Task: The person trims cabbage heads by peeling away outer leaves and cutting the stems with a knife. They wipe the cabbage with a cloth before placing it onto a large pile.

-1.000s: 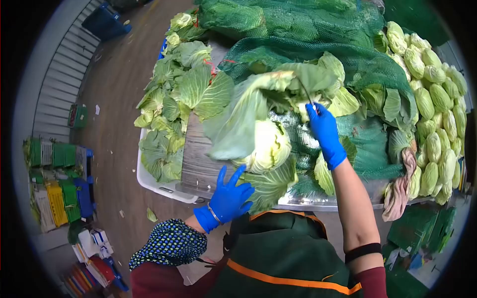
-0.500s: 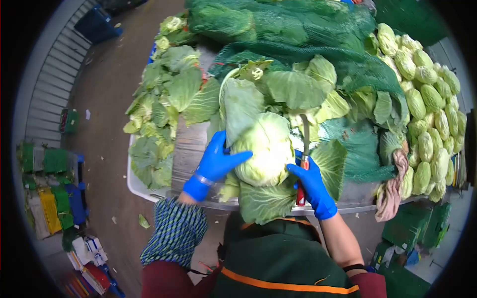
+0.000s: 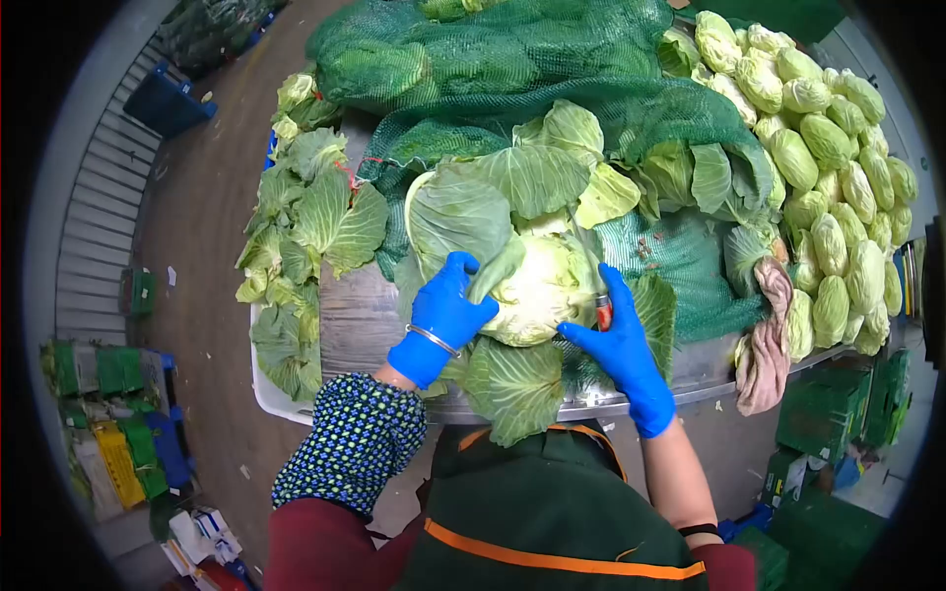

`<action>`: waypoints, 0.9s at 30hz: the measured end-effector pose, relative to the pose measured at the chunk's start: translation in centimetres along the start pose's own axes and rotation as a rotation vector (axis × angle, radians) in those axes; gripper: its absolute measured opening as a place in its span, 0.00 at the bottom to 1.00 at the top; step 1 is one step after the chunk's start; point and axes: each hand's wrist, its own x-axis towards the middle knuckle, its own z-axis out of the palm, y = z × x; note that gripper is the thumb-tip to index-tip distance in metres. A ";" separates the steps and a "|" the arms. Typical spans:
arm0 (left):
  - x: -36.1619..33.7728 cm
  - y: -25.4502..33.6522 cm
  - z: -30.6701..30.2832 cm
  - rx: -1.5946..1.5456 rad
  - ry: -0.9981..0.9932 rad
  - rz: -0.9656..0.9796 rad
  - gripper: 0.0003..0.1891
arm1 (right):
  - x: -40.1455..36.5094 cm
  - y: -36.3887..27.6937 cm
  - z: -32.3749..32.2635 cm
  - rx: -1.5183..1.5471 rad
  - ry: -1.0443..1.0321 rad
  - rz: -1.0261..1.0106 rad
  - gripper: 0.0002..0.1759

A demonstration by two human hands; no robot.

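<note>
A pale green cabbage head [image 3: 540,294] lies at the table's front between my two blue-gloved hands. My left hand [image 3: 443,317] is closed on an outer leaf [image 3: 501,268] at the cabbage's left side. On the right, my right hand [image 3: 621,345] has its thumb against the cabbage, with the red handle of a knife [image 3: 604,313] between thumb and fingers. The blade points away from me, beside the cabbage. Large loose leaves lie behind the cabbage, and another leaf [image 3: 514,382] hangs over the front edge.
Green net sacks [image 3: 483,61] of cabbages lie across the back. Leaves [image 3: 330,222] are heaped over a white tray [image 3: 264,379] at left. Several pale cabbages [image 3: 828,143] are piled at right, beside a pinkish cloth [image 3: 765,345]. Crates [image 3: 118,458] stand on the floor at lower left.
My left hand has taken hold of an outer leaf, which now folds over the cabbage's left side. The knife has shifted within my right hand. The whole view has shifted slightly.
</note>
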 end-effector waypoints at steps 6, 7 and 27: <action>-2.7 0.9 -3.1 -0.080 -0.126 -0.144 0.24 | 4.8 2.1 -1.1 0.253 0.333 0.099 0.27; -3.0 1.1 -3.5 -0.069 -0.143 -0.181 0.24 | 4.5 -0.2 -1.2 0.392 0.268 0.101 0.25; -0.3 3.6 -5.7 -0.655 -0.311 -0.369 0.24 | 0.4 -6.0 -0.4 0.541 -0.225 0.294 0.31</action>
